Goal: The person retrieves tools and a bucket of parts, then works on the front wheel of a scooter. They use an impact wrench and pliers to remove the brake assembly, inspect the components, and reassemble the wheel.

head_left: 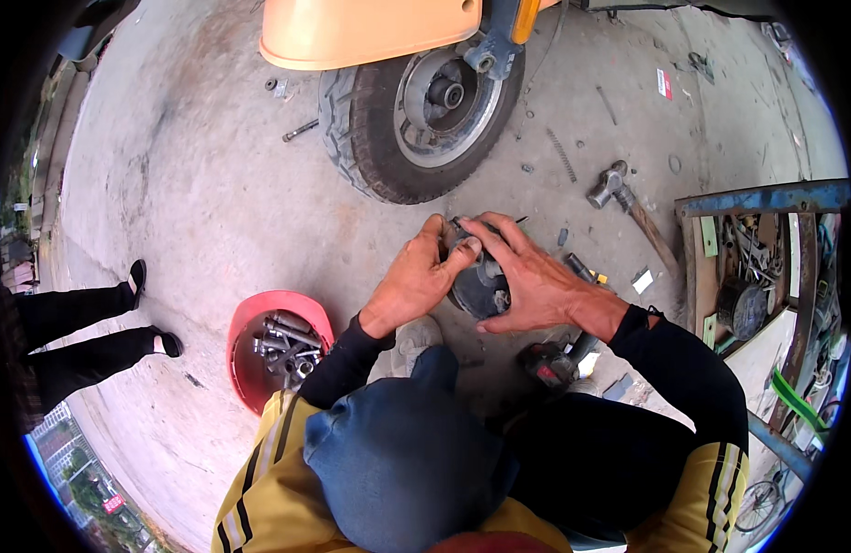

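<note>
Both hands are on a dark, round metal part (479,290) that looks like a drum-brake plate, held low over the floor just in front of a wheel. My left hand (414,281) grips its upper left edge, thumb pressed on top and fingers curled. From the right, my right hand (540,286) wraps it, fingers over the top and thumb at the lower side. My fingers cover much of the part. The wheel (375,138), with a worn black tyre and bare hub, stands under an orange fender (370,32).
A red bowl-like container (236,346) of sockets is at left. A hammer (642,217), spring (562,155) and bolt (300,130) lie on the concrete. A cordless power tool (550,364) rests near my right knee. A blue-framed tool rack (766,200) stands right; a person's legs (84,304) left.
</note>
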{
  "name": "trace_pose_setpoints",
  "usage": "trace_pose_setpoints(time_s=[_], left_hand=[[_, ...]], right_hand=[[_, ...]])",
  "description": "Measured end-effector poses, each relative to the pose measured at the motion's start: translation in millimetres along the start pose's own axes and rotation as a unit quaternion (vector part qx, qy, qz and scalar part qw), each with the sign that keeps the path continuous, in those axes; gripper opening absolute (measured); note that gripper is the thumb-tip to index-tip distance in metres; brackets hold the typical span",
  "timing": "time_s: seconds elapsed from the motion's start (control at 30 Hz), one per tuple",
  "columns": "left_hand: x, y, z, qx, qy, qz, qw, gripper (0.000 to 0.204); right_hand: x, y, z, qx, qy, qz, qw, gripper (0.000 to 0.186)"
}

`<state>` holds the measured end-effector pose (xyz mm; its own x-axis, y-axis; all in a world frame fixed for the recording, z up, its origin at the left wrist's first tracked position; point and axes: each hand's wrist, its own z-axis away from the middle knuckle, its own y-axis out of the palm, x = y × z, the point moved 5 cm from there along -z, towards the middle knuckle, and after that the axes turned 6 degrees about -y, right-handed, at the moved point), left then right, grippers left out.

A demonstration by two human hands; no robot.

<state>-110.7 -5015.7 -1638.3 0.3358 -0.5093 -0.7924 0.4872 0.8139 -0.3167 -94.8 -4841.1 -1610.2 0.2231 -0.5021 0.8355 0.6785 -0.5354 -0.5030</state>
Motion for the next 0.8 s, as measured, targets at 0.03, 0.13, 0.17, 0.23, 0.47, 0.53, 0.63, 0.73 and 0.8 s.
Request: trace_pose_setpoints(time_s=[0.03, 0.13, 0.17, 0.23, 0.47, 0.53, 0.63, 0.73, 0.8], left_hand=[[-3.2, -6.4, 2.8, -0.028, 0.004, -0.016, 0.999, 0.046], [-25.7, -35.3, 15.3, -0.147, 0.025, -0.062, 0.987, 0.041], [-30.3, -50.2, 19.2, -0.212, 0.04, -0.073, 0.974, 0.042], [-29.1, -80.6, 27.0, -0.336, 0.039, -0.108, 0.935, 0.05], [-19.7, -119.6, -26.0, -0.354, 0.171, -0.126, 0.911, 0.11], [-19.2, -116.7, -44.1, -0.346, 0.189, -0.036, 0.918, 0.107], [-24.4, -116.9, -47.1, -0.313, 0.194, 0.037, 0.929, 0.107], [-16.4, -107.7, -36.1, -0.333, 0.177, -0.009, 0.926, 0.107], [-11.7, -92.4, -27.6, -0.359, 0.187, -0.042, 0.913, 0.106]], right_hand=[[-0.2, -1.2, -3.0, -0.017, 0.001, -0.01, 1.0, 0.124], [-15.1, -7.3, -12.9, -0.096, 0.02, -0.054, 0.994, 0.125], [-21.2, -12.9, -16.2, -0.126, 0.03, -0.068, 0.989, 0.125], [-29.5, -32.1, -25.9, -0.197, 0.082, -0.149, 0.966, 0.121], [-51.9, -80.7, -104.7, -0.338, 0.184, -0.153, 0.91, 0.13], [-74.4, -76.1, -121.1, -0.405, 0.151, -0.158, 0.888, 0.131], [-76.0, -68.6, -133.9, -0.46, 0.112, -0.227, 0.851, 0.131], [-66.8, -66.2, -135.5, -0.469, 0.079, -0.287, 0.831, 0.131], [-62.2, -62.5, -131.9, -0.47, 0.122, -0.242, 0.84, 0.131]])
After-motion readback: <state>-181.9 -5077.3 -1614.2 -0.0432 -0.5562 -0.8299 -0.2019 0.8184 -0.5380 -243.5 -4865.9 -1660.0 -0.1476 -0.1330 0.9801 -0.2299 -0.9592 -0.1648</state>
